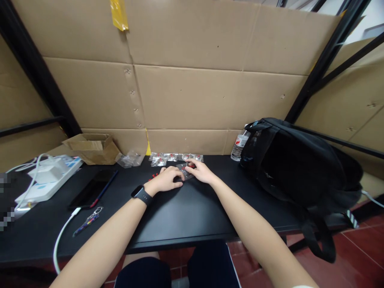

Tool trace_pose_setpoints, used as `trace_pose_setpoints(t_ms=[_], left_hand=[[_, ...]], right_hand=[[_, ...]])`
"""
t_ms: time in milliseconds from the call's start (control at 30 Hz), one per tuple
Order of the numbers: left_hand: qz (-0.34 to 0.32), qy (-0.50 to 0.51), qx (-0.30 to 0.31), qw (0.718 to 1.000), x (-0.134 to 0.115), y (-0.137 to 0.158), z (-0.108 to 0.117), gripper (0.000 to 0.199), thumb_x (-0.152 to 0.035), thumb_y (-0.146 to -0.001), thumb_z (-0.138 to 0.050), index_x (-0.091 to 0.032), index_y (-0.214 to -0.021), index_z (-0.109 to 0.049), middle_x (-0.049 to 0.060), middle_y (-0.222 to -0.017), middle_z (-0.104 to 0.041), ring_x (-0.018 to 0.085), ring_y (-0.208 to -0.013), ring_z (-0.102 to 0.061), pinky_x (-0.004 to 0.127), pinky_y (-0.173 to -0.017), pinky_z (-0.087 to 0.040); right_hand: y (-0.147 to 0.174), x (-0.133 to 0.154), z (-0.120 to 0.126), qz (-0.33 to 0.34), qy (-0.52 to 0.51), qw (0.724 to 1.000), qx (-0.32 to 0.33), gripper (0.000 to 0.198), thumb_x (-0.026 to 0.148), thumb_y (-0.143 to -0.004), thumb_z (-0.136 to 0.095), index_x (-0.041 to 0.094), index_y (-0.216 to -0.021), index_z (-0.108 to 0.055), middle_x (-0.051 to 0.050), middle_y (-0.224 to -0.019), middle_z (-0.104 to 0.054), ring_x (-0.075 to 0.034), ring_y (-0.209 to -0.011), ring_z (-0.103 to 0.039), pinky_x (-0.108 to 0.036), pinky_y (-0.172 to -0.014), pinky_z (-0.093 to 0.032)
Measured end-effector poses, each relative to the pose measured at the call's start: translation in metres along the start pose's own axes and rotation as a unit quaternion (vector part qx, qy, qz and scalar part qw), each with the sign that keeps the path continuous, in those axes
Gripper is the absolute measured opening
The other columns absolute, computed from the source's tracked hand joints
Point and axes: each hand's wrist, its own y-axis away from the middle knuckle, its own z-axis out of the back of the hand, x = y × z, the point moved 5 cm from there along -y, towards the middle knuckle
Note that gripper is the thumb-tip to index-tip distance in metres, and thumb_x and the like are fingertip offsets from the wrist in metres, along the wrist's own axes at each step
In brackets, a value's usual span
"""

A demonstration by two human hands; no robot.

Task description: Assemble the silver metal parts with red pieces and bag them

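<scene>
Packet in hand, back of the desk's middle. We place the desk (186, 218) packet (186, 175), clear with red showing, between our two hands, nearer the back edge than the front. Right hand (201, 171): thumb and fingers partly bent, fingertips at the packet; firm pinch or light touch, we cannot tell. Left hand (168, 179): palm down, fingers loosely curled by the packet's left side; any hold, we cannot tell. Small red pieces (153, 176) just left of it. Similar packets (171, 157) line the back edge; black backpack (300, 164) toward the right edge.
</scene>
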Motion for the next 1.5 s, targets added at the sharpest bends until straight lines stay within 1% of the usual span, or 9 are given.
trace_pose_setpoints(t_ms=[200,433,600,767,1033,1167,1267,1367,1500], left_hand=[[-0.058,0.007,0.05,0.997,-0.015,0.002,-0.002,0.026,-0.036,-0.09,-0.061,-0.032,-0.114,-0.069,0.003,-0.128,-0.063,0.025,-0.119,-0.058,0.037,-0.1,-0.039],[-0.055,-0.034,0.069,0.996,-0.013,0.003,-0.005,0.037,-0.036,-0.091,-0.059,-0.039,-0.128,-0.064,0.004,-0.134,-0.059,0.026,-0.122,-0.057,0.039,-0.101,-0.04],[-0.03,-0.047,0.08,0.995,-0.008,0.005,-0.005,0.04,-0.037,-0.092,-0.057,-0.045,-0.131,-0.062,0.005,-0.144,-0.053,0.03,-0.13,-0.051,0.046,-0.105,-0.038],[-0.024,-0.033,0.082,0.996,-0.006,0.004,-0.004,0.041,-0.036,-0.089,-0.061,-0.044,-0.13,-0.064,0.005,-0.147,-0.053,0.032,-0.135,-0.047,0.049,-0.108,-0.034],[-0.021,-0.019,0.088,0.996,-0.005,0.005,-0.003,0.039,-0.033,-0.087,-0.063,-0.044,-0.125,-0.067,0.005,-0.148,-0.053,0.032,-0.137,-0.046,0.051,-0.11,-0.031],[-0.018,-0.011,0.084,0.996,-0.004,0.004,-0.003,0.039,-0.033,-0.086,-0.065,-0.044,-0.123,-0.068,0.003,-0.148,-0.053,0.031,-0.137,-0.046,0.05,-0.111,-0.031],[-0.028,-0.002,0.081,0.996,-0.003,0.004,-0.003,0.039,-0.032,-0.086,-0.066,-0.046,-0.123,-0.068,0.001,-0.146,-0.054,0.031,-0.135,-0.048,0.049,-0.11,-0.033],[-0.036,0.008,0.08,0.996,-0.004,0.005,-0.003,0.041,-0.03,-0.086,-0.066,-0.047,-0.123,-0.067,0.0,-0.147,-0.053,0.032,-0.134,-0.048,0.05,-0.11,-0.034],[-0.022,0.0,0.098,0.995,-0.005,0.006,-0.002,0.045,-0.028,-0.086,-0.065,-0.047,-0.126,-0.065,0.0,-0.153,-0.046,0.034,-0.14,-0.041,0.056,-0.111,-0.032]], right_hand=[[-0.001,0.0,0.012,-0.012,0.039,0.999,0.0,0.045,0.036,-0.084,-0.07,0.021,-0.126,-0.066,-0.007,-0.105,-0.072,-0.016,-0.08,-0.068,-0.031,-0.081,-0.052],[0.007,0.007,0.037,-0.029,0.174,0.983,0.05,0.044,0.026,-0.067,-0.082,0.017,-0.11,-0.074,-0.003,-0.081,-0.074,-0.015,-0.069,-0.066,-0.025,-0.07,-0.049],[0.01,0.015,0.032,-0.009,0.207,0.974,0.086,0.036,0.023,-0.061,-0.083,0.018,-0.096,-0.076,-0.002,-0.079,-0.074,-0.015,-0.069,-0.065,-0.023,-0.064,-0.046],[0.012,0.013,0.024,-0.018,0.246,0.962,0.121,0.023,0.03,-0.063,-0.084,0.019,-0.081,-0.076,-0.002,-0.071,-0.072,-0.016,-0.064,-0.064,-0.024,-0.06,-0.043],[0.008,0.011,0.013,0.021,0.237,0.966,0.102,0.026,0.034,-0.067,-0.085,0.016,-0.084,-0.076,-0.004,-0.074,-0.072,-0.016,-0.068,-0.064,-0.024,-0.061,-0.042],[0.008,0.012,0.006,0.043,0.197,0.973,0.111,0.018,0.021,-0.073,-0.08,0.016,-0.091,-0.076,-0.003,-0.075,-0.071,-0.014,-0.066,-0.063,-0.023,-0.062,-0.042],[0.009,0.013,0.002,0.056,0.171,0.976,0.122,0.022,0.008,-0.074,-0.074,0.017,-0.094,-0.076,-0.002,-0.079,-0.072,-0.014,-0.069,-0.064,-0.022,-0.066,-0.044],[0.008,0.015,0.002,0.057,0.221,0.97,0.087,0.023,0.009,-0.074,-0.076,0.02,-0.094,-0.075,-0.003,-0.085,-0.071,-0.015,-0.077,-0.064,-0.024,-0.069,-0.044],[0.007,0.02,0.006,0.051,0.317,0.947,0.02,0.027,0.022,-0.074,-0.083,0.024,-0.098,-0.071,-0.003,-0.097,-0.069,-0.019,-0.088,-0.064,-0.026,-0.071,-0.042]])
